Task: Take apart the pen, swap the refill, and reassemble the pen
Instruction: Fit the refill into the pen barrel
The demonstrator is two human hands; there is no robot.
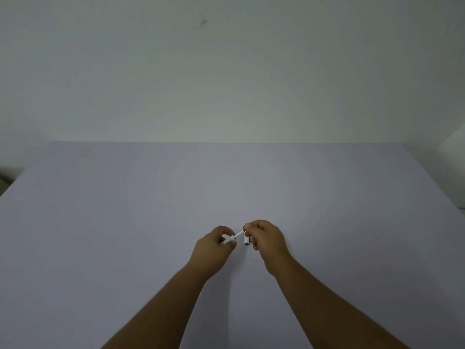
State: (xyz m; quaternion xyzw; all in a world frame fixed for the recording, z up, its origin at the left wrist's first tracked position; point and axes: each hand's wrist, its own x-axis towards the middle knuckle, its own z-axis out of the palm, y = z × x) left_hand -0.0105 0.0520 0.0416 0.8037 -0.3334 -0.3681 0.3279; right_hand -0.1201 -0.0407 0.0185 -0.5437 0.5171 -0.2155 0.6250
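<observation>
My left hand is closed around a white pen barrel, of which only a short stretch shows between the fingers. A thin white refill sticks out of the barrel toward the upper right, and the fingertips of my right hand pinch its far end. My right hand also holds a short white pen piece with a dark open end, which hangs below the fingers. Both hands hover just above the middle of the table. The rest of the pen parts are hidden inside the hands.
The pale lilac table stretches wide on both sides, with its far edge against a plain white wall. A white object stands at the far right corner.
</observation>
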